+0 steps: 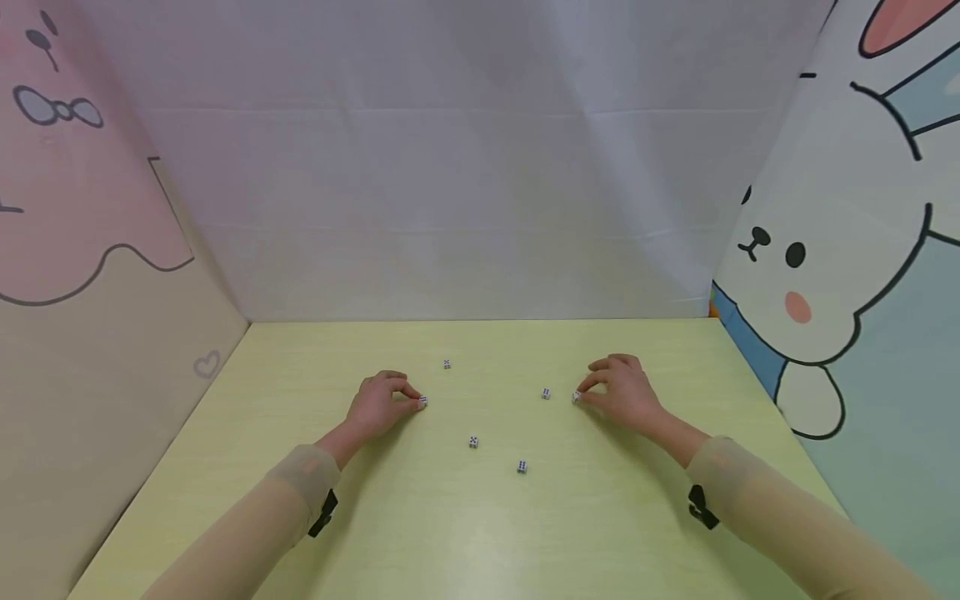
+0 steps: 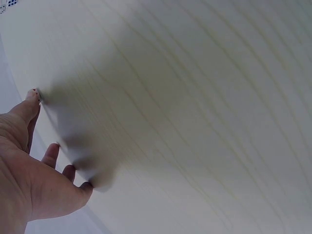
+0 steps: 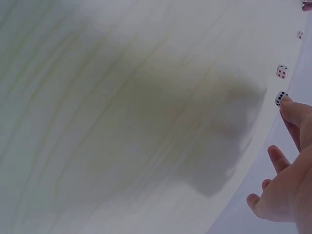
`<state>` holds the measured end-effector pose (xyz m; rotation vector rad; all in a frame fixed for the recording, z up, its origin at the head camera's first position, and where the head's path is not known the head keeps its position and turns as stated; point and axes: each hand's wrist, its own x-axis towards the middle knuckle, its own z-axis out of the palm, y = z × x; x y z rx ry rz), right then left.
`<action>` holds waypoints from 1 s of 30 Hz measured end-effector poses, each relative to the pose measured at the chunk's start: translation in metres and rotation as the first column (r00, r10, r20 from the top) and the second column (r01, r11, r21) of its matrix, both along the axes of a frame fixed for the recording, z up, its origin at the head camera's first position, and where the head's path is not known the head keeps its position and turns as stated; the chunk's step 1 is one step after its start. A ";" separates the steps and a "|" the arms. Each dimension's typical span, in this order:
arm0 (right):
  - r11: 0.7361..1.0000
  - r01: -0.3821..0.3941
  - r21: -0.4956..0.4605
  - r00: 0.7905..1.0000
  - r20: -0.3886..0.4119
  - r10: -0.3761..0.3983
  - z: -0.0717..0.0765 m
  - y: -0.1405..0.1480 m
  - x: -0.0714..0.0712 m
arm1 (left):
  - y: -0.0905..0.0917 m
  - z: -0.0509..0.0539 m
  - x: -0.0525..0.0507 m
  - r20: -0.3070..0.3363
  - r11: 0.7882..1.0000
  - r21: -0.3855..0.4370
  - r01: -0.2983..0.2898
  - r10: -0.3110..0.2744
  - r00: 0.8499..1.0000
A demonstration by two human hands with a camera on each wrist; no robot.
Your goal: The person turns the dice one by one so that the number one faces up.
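While L hand (image 1: 379, 407) pinches die (image 1: 423, 401) | R hand (image 1: 627, 397) pinches 2nd die (image 1: 576, 397) (lift unclear) | tbl edges (image 1: 480, 322) distant

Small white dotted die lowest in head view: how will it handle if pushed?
The small white cubic die with dark dots probably slides or tumbles rather than rolls smoothly, given its flat faces. It's likely light, being tiny compared with the left hand. The pale yellow tabletop shows a sheen, so it may skid.

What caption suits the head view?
The left hand pinches one die, the right hand another; four more dice lie on the pale table.
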<state>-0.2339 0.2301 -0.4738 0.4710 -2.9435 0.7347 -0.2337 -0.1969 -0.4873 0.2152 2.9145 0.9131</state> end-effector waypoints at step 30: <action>0.788 0.255 -0.560 0.940 0.335 -0.066 0.005 0.007 0.007 | -0.001 -0.003 -0.003 -0.004 1.000 0.002 0.002 -0.002 1.000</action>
